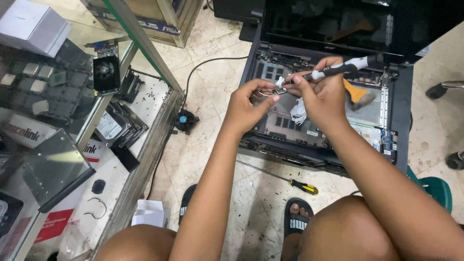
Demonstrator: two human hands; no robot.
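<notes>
Here, left hand [249, 104] pinching small white part [280, 83] w/ wire loop, right hand [321, 92] gripping black-white screwdriver [338, 69], over opened laptop [319, 121].

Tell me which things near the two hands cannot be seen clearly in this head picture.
- Small metal part pinched in the left hand: too small and covered by the fingers.
- Tip of the black-and-white handled tool in the right hand: hidden behind crumpled white tissue.
- Inside of the opened grey laptop base: partly covered by both hands.
- Dark laptop screen: cut off by the top edge.
</notes>
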